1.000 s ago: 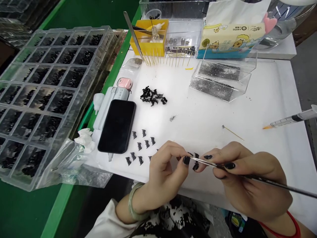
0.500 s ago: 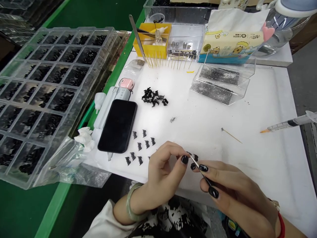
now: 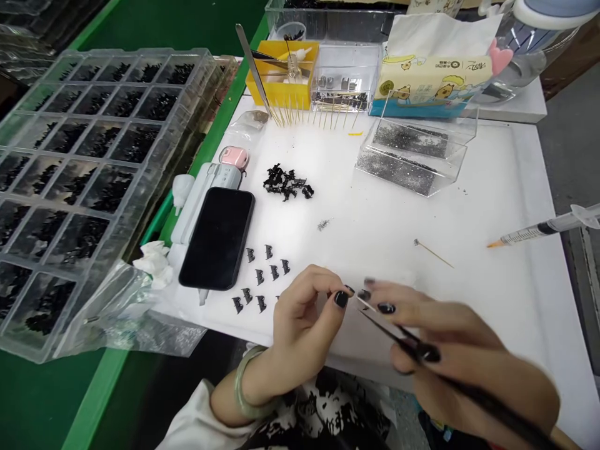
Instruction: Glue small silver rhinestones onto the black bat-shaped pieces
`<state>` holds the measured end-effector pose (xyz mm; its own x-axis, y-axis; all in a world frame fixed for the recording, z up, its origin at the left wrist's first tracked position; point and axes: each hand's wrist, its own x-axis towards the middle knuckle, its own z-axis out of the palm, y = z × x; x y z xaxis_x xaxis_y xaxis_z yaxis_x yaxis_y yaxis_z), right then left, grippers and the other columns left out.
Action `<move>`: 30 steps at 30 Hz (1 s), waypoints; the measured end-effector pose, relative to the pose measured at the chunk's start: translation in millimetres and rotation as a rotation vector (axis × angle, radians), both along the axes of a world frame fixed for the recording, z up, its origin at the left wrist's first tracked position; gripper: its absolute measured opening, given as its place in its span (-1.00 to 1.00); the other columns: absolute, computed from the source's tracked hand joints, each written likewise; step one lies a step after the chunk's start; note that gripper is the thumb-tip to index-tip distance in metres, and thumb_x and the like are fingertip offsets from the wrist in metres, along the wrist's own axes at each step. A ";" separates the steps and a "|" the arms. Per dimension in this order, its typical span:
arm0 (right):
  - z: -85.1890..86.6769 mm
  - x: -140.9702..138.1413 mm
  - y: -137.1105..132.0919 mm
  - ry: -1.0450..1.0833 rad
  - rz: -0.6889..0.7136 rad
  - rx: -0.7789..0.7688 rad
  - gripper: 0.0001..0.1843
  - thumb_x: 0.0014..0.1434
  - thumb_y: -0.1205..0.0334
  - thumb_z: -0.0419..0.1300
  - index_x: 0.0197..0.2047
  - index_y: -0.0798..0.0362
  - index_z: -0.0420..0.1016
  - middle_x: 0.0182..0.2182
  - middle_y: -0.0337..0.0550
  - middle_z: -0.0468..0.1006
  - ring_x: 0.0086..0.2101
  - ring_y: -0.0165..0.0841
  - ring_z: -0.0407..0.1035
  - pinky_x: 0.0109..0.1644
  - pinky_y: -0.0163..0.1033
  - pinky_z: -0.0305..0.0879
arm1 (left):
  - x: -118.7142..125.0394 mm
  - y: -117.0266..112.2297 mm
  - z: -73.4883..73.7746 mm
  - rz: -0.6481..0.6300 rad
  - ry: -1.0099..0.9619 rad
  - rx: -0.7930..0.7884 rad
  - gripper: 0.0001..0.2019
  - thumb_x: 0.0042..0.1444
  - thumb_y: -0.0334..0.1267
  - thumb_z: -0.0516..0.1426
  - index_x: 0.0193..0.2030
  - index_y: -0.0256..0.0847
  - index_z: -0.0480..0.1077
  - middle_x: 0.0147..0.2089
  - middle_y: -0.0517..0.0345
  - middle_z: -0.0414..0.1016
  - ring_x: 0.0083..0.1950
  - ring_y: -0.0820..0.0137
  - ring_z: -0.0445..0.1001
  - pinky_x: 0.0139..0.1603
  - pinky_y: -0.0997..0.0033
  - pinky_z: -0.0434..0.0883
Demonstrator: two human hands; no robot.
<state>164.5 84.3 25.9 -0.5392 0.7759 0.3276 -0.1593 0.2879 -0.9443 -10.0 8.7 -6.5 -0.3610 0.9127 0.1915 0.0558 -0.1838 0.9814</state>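
Right hand (image 3: 457, 353) is on the move, blurred now, and it has slid back toward the near right of the white tabletop (image 3: 497, 187) since half a second ago. The tweezers (image 3: 389, 328) in it have dropped from a steep angle to a flatter one. It grasps them between thumb and fingers, and their long dark shaft runs off toward the near right corner. Their tips sit just beside the left fingertips.

Left hand (image 3: 302, 322) has barely shifted. It hangs over the near edge with thumb and forefinger pinched together at the tweezer tips. What sits in that pinch is too small and too hidden to call. A pale bangle (image 3: 244, 389) rings that wrist.

Just left of the pinch, loose rows of small black pieces (image 3: 260, 280) lie flat near the near edge. Beside them, a dark phone (image 3: 218, 239) lies face up by the left edge. A heap of black parts (image 3: 287, 182) sits mid-table.

Farther back stands a clear box (image 3: 412, 153) of grey grit, with a tissue pack (image 3: 431, 75) behind it. A syringe (image 3: 548, 226) pokes in over the right edge, well apart from both hands. A thin pick (image 3: 434, 253) lies alone between it and the hands. Off the left edge sits a clear compartment tray (image 3: 79, 169), its cells holding black bits.
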 end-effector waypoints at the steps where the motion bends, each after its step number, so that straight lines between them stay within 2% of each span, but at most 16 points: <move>1: -1.5 0.0 -0.3 0.049 -0.007 -0.020 -0.68 0.34 0.44 0.32 -0.01 -0.24 0.60 -0.09 -0.20 0.74 0.02 -0.12 0.67 0.22 0.07 0.63 | 0.1 -0.1 -0.4 -0.002 0.017 0.002 -0.92 0.42 -0.36 0.19 -0.13 -0.16 0.53 -0.26 0.12 0.52 -0.25 0.40 0.52 -0.23 0.43 0.52; 3: -3.7 -1.5 -0.8 0.113 -0.043 -0.116 -0.69 0.39 0.45 0.27 0.03 -0.19 0.53 -0.07 -0.20 0.73 0.02 -0.15 0.67 0.16 0.02 0.68 | 0.4 -0.4 -1.7 -0.018 0.052 0.011 -0.91 0.42 -0.37 0.18 -0.09 -0.15 0.53 -0.23 0.11 0.54 -0.23 0.38 0.53 -0.22 0.40 0.53; 5: -4.7 -3.3 -1.4 0.108 -0.094 -0.213 -0.70 0.40 0.46 0.27 0.04 -0.16 0.48 -0.10 -0.21 0.73 -0.04 -0.20 0.70 0.00 -0.11 0.75 | 0.6 -1.0 -3.1 -0.042 0.082 0.016 -0.89 0.42 -0.39 0.17 -0.05 -0.15 0.53 -0.21 0.09 0.54 -0.21 0.37 0.54 -0.20 0.38 0.54; 8: -4.4 -5.0 -2.3 0.062 -0.144 -0.215 -0.71 0.38 0.47 0.30 0.02 -0.14 0.46 -0.14 -0.24 0.73 -0.11 -0.30 0.71 -0.09 -0.32 0.72 | 0.6 -1.7 -4.0 -0.070 0.125 0.024 -0.85 0.42 -0.42 0.16 0.00 -0.14 0.54 -0.17 0.06 0.56 -0.16 0.34 0.55 -0.17 0.37 0.55; 10: -3.6 -5.6 -2.3 0.052 -0.145 -0.192 -0.71 0.38 0.47 0.31 0.00 -0.13 0.47 -0.16 -0.26 0.74 -0.15 -0.35 0.71 -0.11 -0.39 0.70 | 0.5 -1.5 -3.3 -0.089 0.152 0.046 -0.81 0.42 -0.43 0.15 0.05 -0.14 0.54 -0.16 0.04 0.60 -0.14 0.32 0.56 -0.16 0.36 0.57; 18: 0.5 -10.0 2.7 0.030 -0.141 -0.123 -0.80 0.39 0.42 0.30 -0.08 -0.10 0.47 -0.19 -0.23 0.76 -0.17 -0.32 0.72 -0.08 -0.37 0.71 | -0.3 1.2 -1.0 -0.106 0.184 0.096 -0.78 0.39 -0.50 0.16 0.07 -0.17 0.52 -0.09 0.01 0.67 -0.08 0.33 0.61 -0.08 0.36 0.63; 22: 2.7 -11.5 4.5 0.007 -0.162 -0.091 -0.84 0.39 0.38 0.33 -0.11 -0.08 0.46 -0.23 -0.21 0.76 -0.20 -0.30 0.73 -0.14 -0.35 0.72 | 0.0 1.6 -1.4 -0.101 0.190 0.094 -0.77 0.38 -0.50 0.16 0.07 -0.16 0.53 -0.09 0.01 0.68 -0.09 0.31 0.62 -0.11 0.34 0.64; 25: 2.6 -11.1 5.0 0.005 -0.155 -0.084 -0.84 0.40 0.37 0.32 -0.10 -0.08 0.46 -0.22 -0.20 0.76 -0.19 -0.28 0.73 -0.10 -0.29 0.74 | 0.3 2.1 -1.5 -0.099 0.188 0.094 -0.77 0.38 -0.50 0.16 0.06 -0.16 0.53 -0.07 0.00 0.69 -0.10 0.30 0.63 -0.12 0.33 0.65; 30: 1.4 -9.7 4.4 -0.016 -0.160 -0.080 -0.84 0.39 0.38 0.32 -0.10 -0.08 0.47 -0.22 -0.20 0.75 -0.18 -0.29 0.73 -0.07 -0.29 0.73 | 0.3 2.0 -2.1 -0.092 0.198 0.094 -0.77 0.37 -0.52 0.17 0.05 -0.19 0.53 -0.08 0.03 0.67 -0.09 0.36 0.62 -0.09 0.41 0.63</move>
